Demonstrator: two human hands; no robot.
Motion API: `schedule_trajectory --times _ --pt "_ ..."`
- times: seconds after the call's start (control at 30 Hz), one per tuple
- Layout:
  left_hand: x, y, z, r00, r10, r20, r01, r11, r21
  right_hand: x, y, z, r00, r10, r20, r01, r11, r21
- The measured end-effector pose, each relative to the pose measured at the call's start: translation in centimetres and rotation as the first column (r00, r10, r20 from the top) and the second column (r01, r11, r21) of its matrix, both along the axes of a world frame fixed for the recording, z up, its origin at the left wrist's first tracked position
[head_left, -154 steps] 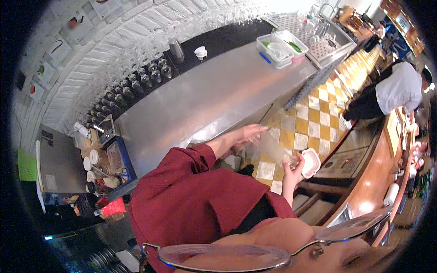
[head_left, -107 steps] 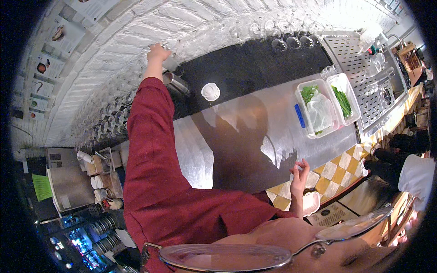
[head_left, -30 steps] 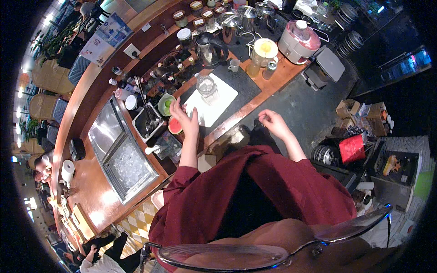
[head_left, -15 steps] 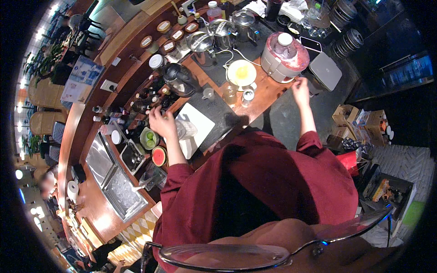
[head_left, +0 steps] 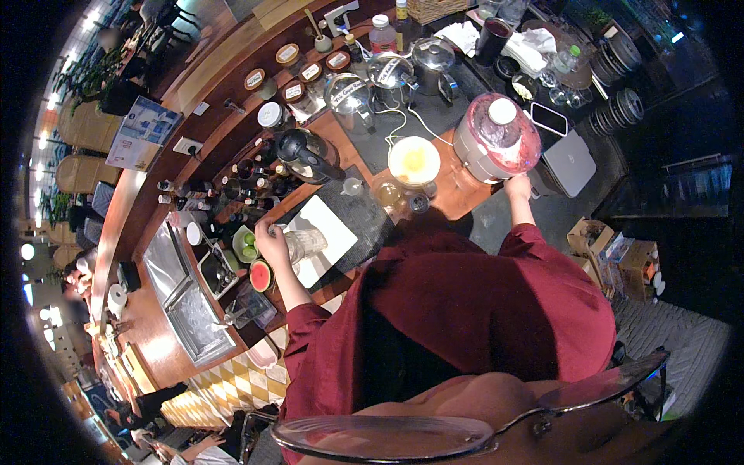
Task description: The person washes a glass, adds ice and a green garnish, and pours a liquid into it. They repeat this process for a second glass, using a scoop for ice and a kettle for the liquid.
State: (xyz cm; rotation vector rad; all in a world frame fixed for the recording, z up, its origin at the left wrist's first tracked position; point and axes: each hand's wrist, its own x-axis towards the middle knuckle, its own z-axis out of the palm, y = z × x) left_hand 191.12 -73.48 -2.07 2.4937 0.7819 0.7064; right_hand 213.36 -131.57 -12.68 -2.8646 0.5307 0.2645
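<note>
A clear ribbed glass (head_left: 308,243) stands on a white cutting board (head_left: 332,226), to my left. My left hand (head_left: 273,244) is closed around its upper end. My right hand (head_left: 518,187) reaches to the lower near side of a round grey machine (head_left: 494,139) that looks like a juicer. The machine has a clear lid over pinkish-red contents and a white cap on top. Curled fingers touch its base; just what they grip there is hidden. Between my hands sits a white bowl-like device (head_left: 414,161) with yellow contents, with clear jars (head_left: 390,191) beside it.
Left of the board are a bowl of limes (head_left: 246,245), a cut watermelon (head_left: 261,275) and a metal ice bin (head_left: 203,329). Beyond stand a black kettle (head_left: 302,155), lidded pitchers (head_left: 391,71) and several labelled jars. A phone (head_left: 549,118) and a closed laptop (head_left: 571,165) lie at right.
My left hand has come down onto the glass, its fingers drawing closed. My right hand has moved in against the juicer's base. The whole view has shifted slightly.
</note>
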Motion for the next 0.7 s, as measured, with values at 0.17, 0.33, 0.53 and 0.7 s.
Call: schedule_trajectory --times 0.17,0.33,0.53,0.7 --pt "0.5 -0.4 -0.1 1.0 0.0 -0.017 0.0 1.0 0.015 0.6 -0.5 0.2 0.986 -0.023 -0.164 0.028 0.999 0.03" --pt "0.4 -0.4 -0.4 0.999 0.002 -0.033 -0.006 0.995 -0.103 0.4 -0.2 -1.4 0.979 -0.192 -0.073 0.197 0.977 0.083" --pt "0.6 -0.1 -0.3 0.996 -0.021 -0.084 0.022 1.0 0.009 0.5 0.1 -2.7 0.971 -0.236 -0.03 0.236 0.944 0.231" --pt "0.5 -0.3 -0.1 0.997 -0.035 -0.072 0.036 0.999 0.005 0.1 -0.8 -3.9 0.966 -0.259 0.025 0.241 0.928 0.285"
